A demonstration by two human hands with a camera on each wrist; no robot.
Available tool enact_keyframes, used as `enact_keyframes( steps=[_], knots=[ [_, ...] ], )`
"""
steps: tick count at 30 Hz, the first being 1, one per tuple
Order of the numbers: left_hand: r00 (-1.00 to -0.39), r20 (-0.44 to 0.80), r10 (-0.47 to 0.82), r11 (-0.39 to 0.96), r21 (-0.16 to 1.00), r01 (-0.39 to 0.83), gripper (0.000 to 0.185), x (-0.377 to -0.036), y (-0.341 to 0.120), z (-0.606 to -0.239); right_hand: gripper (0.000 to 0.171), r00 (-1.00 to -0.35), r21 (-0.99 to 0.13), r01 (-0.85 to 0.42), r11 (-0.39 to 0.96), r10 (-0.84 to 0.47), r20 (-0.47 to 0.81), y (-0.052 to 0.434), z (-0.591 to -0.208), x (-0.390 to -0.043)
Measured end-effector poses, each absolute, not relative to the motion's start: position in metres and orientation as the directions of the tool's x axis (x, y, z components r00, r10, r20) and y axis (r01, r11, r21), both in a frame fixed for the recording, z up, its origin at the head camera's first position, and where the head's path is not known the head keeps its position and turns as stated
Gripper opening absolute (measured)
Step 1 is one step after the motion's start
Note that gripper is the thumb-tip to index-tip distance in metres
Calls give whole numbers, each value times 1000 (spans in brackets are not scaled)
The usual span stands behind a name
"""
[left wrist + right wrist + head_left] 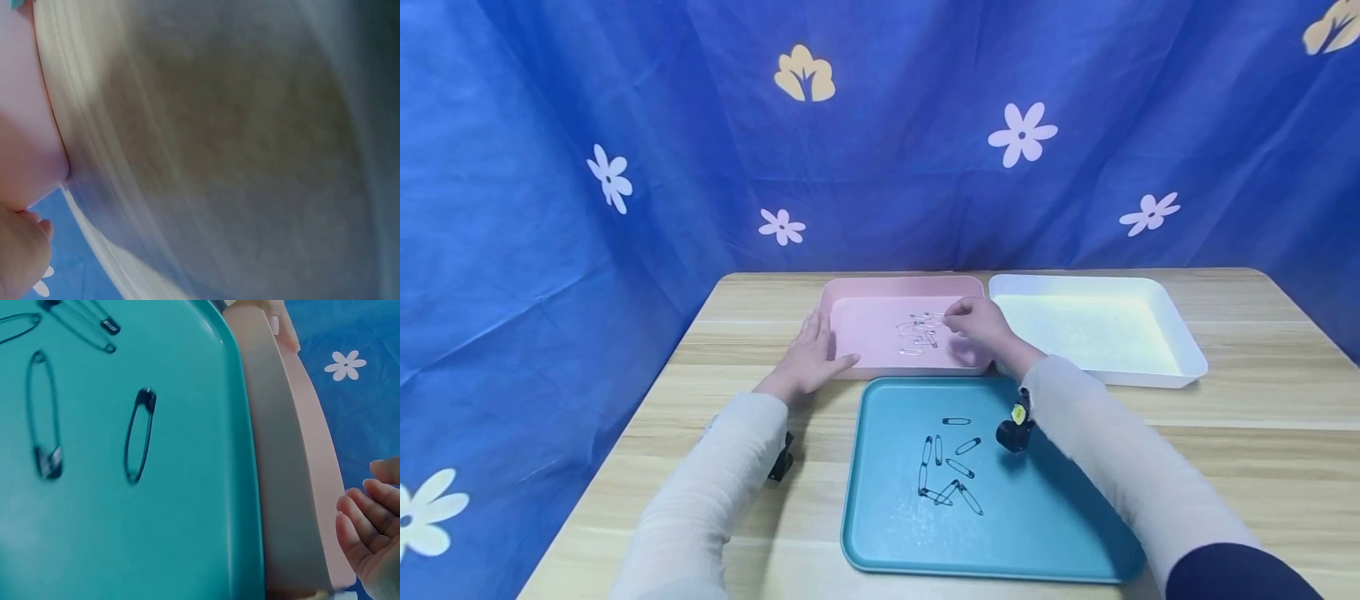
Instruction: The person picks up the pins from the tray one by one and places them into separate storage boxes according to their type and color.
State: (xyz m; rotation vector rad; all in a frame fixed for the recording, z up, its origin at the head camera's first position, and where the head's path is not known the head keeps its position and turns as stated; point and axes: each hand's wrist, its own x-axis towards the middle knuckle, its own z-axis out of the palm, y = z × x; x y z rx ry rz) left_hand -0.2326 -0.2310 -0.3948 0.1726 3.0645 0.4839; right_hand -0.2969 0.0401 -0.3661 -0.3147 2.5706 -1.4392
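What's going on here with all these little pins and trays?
A person sits at a wooden table with three trays. The right hand reaches into the pink tray, fingertips at a small pile of silver safety pins; whether it pinches one is hard to tell. The left hand rests flat against that tray's left edge. Nearer the person, a teal tray holds a scatter of dark safety pins. A white tray sits to the right.

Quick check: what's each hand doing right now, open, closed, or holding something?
Left hand: open, fingers straight, resting flat against the left edge of the pink tray.
Right hand: over the silver safety pins in the pink tray; whether it pinches one cannot be told.
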Motion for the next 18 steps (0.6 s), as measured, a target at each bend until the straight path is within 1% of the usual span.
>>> enact_keyframes(
  steps=[8,18],
  knots=[
    [-993,-27,116,953,286,104,96,-234,-233,-391,20,-968,-856,-115,504,-249,-16,66,-364,-288],
    [-992,-48,113,960,264,97,93,-232,-231,-384,28,-968,-862,-151,485,-248,30,101,-364,-280]
  ],
)
